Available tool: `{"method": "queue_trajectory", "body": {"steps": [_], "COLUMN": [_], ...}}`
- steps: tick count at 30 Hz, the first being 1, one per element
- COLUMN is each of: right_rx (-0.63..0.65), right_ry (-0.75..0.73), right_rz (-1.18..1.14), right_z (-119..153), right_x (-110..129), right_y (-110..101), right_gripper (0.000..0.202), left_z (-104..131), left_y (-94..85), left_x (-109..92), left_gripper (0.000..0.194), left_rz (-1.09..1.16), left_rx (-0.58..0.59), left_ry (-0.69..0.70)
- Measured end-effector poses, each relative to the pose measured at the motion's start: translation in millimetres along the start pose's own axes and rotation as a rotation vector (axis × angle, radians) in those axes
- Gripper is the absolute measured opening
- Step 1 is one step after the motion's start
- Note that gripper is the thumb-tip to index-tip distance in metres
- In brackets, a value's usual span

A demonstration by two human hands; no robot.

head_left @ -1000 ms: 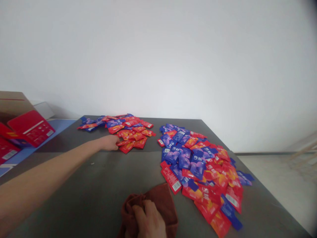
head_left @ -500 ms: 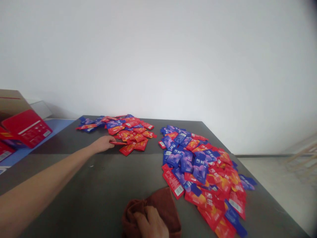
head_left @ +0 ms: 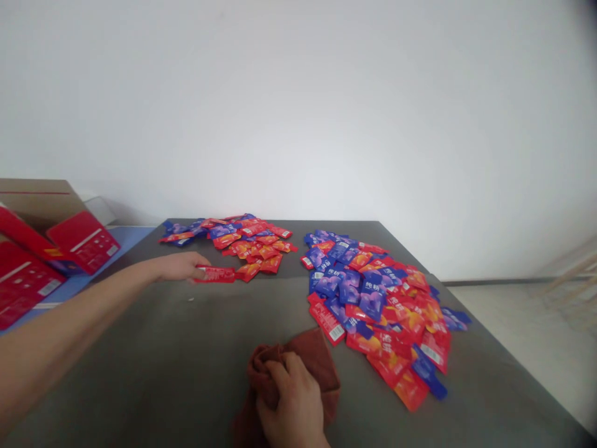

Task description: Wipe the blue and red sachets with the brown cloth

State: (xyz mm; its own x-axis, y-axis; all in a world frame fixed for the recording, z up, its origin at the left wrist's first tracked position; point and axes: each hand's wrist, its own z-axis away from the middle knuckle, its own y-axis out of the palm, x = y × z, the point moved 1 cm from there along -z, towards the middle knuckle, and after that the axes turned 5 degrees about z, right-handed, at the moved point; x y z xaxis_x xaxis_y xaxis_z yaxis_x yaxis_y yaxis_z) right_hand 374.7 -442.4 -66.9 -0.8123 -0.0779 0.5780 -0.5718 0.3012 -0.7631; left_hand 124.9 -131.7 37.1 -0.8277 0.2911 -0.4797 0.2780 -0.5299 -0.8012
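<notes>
My left hand (head_left: 186, 267) reaches across the table and pinches one end of a red packet (head_left: 217, 274), held just left of a pile of red and blue packets (head_left: 247, 233). Near the front edge of the view, my right hand (head_left: 296, 398) is closed on a crumpled brown cloth (head_left: 314, 358) that lies on the table. To the right of the cloth spreads a larger heap of red and blue packets (head_left: 373, 298), some with barcodes showing.
At the left, open red cardboard boxes (head_left: 86, 242) stand on a blue surface (head_left: 128, 235). The dark grey table (head_left: 186, 348) reaches back to a white wall (head_left: 298, 112). Pale floor and a blurred wooden frame (head_left: 571, 277) show at the right.
My left hand has drawn the red packet leftward, away from the pile, and its flat side now shows. My right hand and the cloth sit slightly higher in view. The view has shifted a little.
</notes>
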Motion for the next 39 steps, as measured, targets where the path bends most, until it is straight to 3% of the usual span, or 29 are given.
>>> {"method": "queue_trajectory", "body": {"steps": [2, 5, 9, 11, 13, 16, 21, 26, 32, 39], "right_rx": [0.029, 0.003, -0.117, -0.111, -0.039, 0.067, 0.096, 0.128, 0.224, 0.157], "right_ry": [-0.01, -0.025, -0.088, -0.157, -0.199, -0.135, 0.034, 0.262, 0.253, 0.416], "right_rz": [-0.045, -0.086, -0.032, 0.052, 0.157, 0.272, 0.335, 0.408, 0.365, 0.293], "right_z": [-1, 1, 14, 18, 17, 11, -4, -27, -33, -31], "right_x": [2, 4, 17, 26, 33, 32, 15, -6, -9, -8], "right_y": [-9, -21, -31, -31, -26, -16, -11, -32, -39, -36], "right_gripper": [0.033, 0.034, 0.03, 0.026, 0.025, 0.027, 0.025, 0.021, 0.024, 0.028], "left_z": [26, 65, 105, 116, 121, 126, 132, 133, 130, 133], "left_y": [12.0, 42.7, 110.0, 148.3, 180.9, 208.8, 213.7, 217.1, 226.2, 226.6], "left_x": [-23, -58, -93, -103, -106, -103, -99, -99, -89, -95], "left_gripper": [0.031, 0.035, 0.039, 0.04, 0.041, 0.041, 0.041, 0.032, 0.019, 0.024], "left_rz": [0.185, 0.383, 0.523, 0.599, 0.678, 0.771, 0.873, 0.886, 0.981, 0.98], "left_rx": [0.126, 0.221, 0.332, 0.369, 0.328, 0.245, 0.222, 0.191, 0.109, 0.088], "left_ry": [0.008, 0.019, 0.058, 0.091, 0.106, 0.085, 0.086, 0.068, 0.048, 0.047]}}
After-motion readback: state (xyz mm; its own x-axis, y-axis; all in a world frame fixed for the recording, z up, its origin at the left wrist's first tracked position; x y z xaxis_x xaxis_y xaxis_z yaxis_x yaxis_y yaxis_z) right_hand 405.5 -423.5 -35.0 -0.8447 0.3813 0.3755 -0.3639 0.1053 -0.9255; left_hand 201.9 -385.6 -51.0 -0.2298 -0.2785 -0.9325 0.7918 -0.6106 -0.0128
